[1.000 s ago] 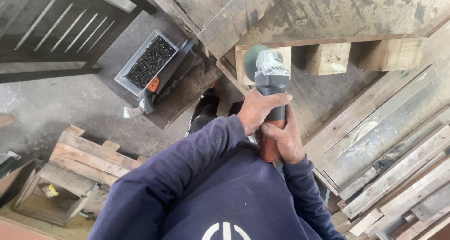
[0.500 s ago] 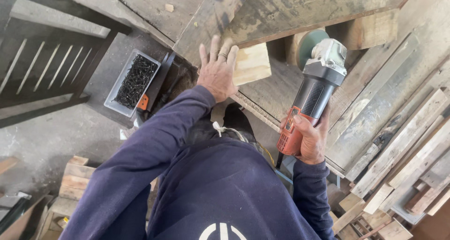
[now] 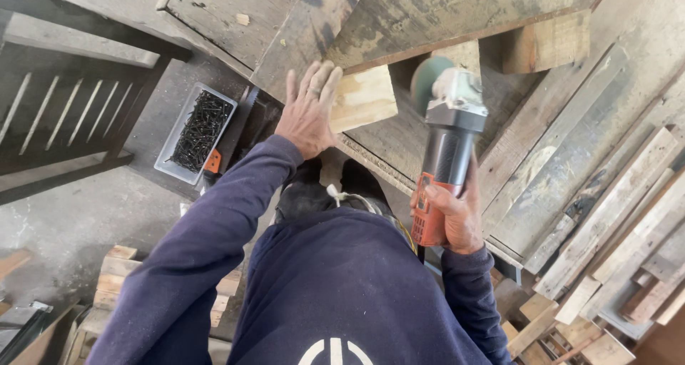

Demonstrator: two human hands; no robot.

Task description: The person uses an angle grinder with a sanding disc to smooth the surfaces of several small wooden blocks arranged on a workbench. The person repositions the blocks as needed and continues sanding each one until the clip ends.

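Nearest: dark blue sweatshirt [image 3: 342, 293] fills the lower frame, both sleeves reaching up and away. Right hand [image 3: 453, 215] grips the orange rear handle of the grey-and-orange angle grinder [image 3: 448, 147], fingers wrapped tight around it; half a second ago the tool leaned further right, now it stands nearly straight, its green disc [image 3: 426, 83] just beside the pale square wooden block [image 3: 362, 97]. Left hand [image 3: 308, 108] lies flat against that block's left face, fingers straight and close together, much as it was half a second ago; one second back both hands were on the grinder. Judgement: block is steadied, disc lined up near it.

Block sits under the weathered grey pallet planks [image 3: 399, 15], a dark gap right of the disc. Far left: grey tray of black screws [image 3: 196, 129] on concrete floor [image 3: 78, 215]. Right: loose planks [image 3: 614, 215] crowd the edge, little room there
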